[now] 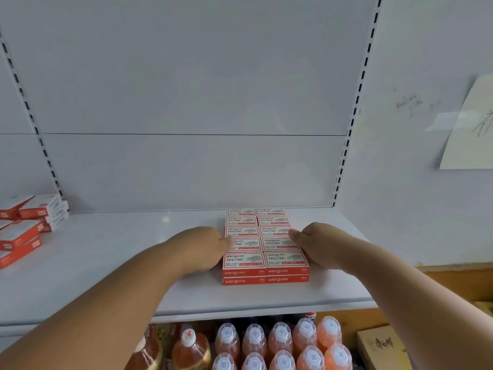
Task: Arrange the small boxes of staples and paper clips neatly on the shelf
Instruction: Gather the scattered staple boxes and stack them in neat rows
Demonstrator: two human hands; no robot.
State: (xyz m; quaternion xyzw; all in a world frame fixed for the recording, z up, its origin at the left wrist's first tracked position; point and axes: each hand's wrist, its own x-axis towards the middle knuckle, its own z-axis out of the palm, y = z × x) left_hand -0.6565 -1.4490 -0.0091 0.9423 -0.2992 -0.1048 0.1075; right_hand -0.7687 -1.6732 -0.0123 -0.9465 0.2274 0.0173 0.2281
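Several small red and white staple boxes [264, 244] form a tidy block two columns wide and two layers high on the white shelf [133, 263]. My left hand [202, 247] presses flat against the block's left side, its thumb lying on a top box. My right hand [317, 244] presses against the right side, fingertips touching the upper boxes. Neither hand lifts a box. More red and white boxes [26, 225] lie in a loose, crooked pile at the shelf's far left.
Slotted uprights [349, 129] frame the white back panel. Below the shelf edge stand several orange drink bottles [280, 343] and brown tea bottles [186, 348]. A cardboard box [378, 345] sits at lower right, and a paper sheet [469, 124] hangs on the right wall.
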